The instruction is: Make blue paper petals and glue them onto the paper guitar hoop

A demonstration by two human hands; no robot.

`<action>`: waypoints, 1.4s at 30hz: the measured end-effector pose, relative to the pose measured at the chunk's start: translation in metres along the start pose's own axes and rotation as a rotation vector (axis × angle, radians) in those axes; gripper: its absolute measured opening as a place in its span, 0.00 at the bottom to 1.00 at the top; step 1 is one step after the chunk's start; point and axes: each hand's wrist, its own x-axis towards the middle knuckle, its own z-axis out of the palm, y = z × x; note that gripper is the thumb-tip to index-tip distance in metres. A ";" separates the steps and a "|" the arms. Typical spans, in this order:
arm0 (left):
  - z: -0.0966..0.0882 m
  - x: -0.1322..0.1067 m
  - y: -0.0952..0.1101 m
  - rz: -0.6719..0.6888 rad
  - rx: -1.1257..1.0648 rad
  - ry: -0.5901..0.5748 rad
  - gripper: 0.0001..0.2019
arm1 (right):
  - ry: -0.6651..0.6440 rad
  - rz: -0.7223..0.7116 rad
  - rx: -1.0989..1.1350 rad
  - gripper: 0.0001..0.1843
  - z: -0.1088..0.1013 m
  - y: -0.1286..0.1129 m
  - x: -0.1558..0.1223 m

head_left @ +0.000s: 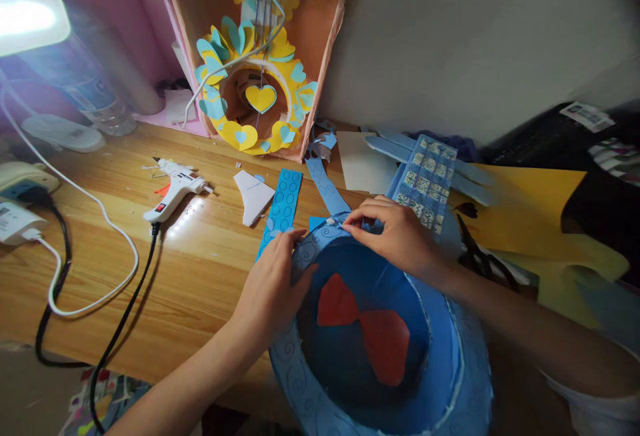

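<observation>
A round, hollow blue paper craft (pixel 470 356) stands tilted at the table's front edge, its rim faced with swirl-patterned paper. Inside lies a red paper bow shape (pixel 385 343). My left hand (pixel 267 283) grips the left part of the rim, thumb on the inner side. At the far edge, the thumb and fingertips of my right hand (pixel 403 239) pinch the light-blue patterned paper strip (pixel 324 183) where it meets the rim. A small whitish bit (pixel 331 221) sits by those fingertips; its kind is unclear. A darker blue strip with circles (pixel 284 199) lies beyond my left hand.
A white glue gun (pixel 175 189) with a black cord lies left, near a white cable and a power strip (pixel 25 183). Behind stands a heart-decorated cardboard guitar (pixel 320 76). Scissors (pixel 483 256), a patterned blue piece (pixel 425 179) and yellow paper (pixel 530 203) lie right.
</observation>
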 end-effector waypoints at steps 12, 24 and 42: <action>0.001 0.000 0.000 -0.003 -0.002 0.007 0.18 | -0.018 -0.052 -0.023 0.02 -0.003 0.000 0.006; 0.002 -0.001 -0.001 0.024 -0.024 0.025 0.17 | -0.026 -0.094 -0.028 0.02 0.000 -0.002 0.008; 0.003 -0.002 -0.002 0.008 -0.031 0.031 0.17 | 0.014 -0.053 -0.014 0.02 -0.002 0.003 0.004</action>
